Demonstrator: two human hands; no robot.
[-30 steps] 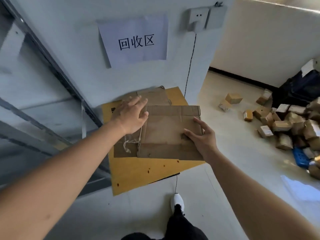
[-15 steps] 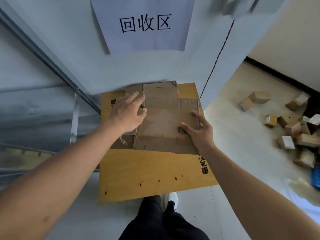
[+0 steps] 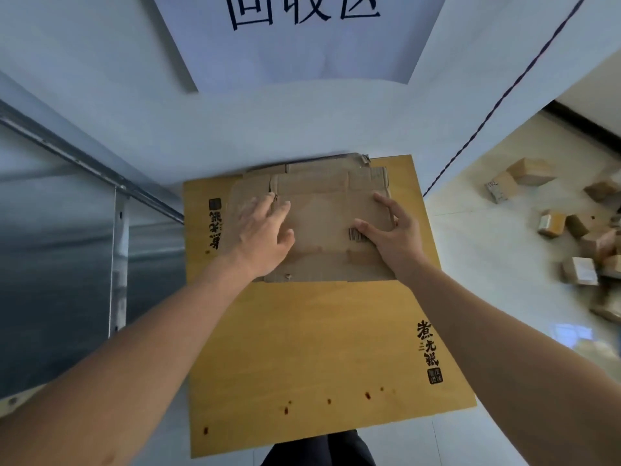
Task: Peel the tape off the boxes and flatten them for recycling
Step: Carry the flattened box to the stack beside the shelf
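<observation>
Both my hands lie on the flattened brown box point(image 3: 322, 227) at the far end of the big yellow cardboard sheet point(image 3: 319, 348): my left hand point(image 3: 260, 235) rests palm down on its left part with the fingers straight and slightly spread, and my right hand point(image 3: 391, 230) presses its right edge, fingers stretched along that edge and the thumb lying beside a printed barcode point(image 3: 356, 234), neither hand curled round anything. I see the brown box sitting on top of another flattened brown piece point(image 3: 322, 164) whose far edge touches the white wall point(image 3: 302, 126). Above on that wall hangs a paper sign point(image 3: 302, 35) with large black characters, and a dark cord point(image 3: 497, 105) runs down the wall's corner on the right. Far to the right, well apart, small sealed boxes point(image 3: 571, 227) lie scattered on the pale floor point(image 3: 487, 264). On the left I see a metal frame point(image 3: 117, 257)
</observation>
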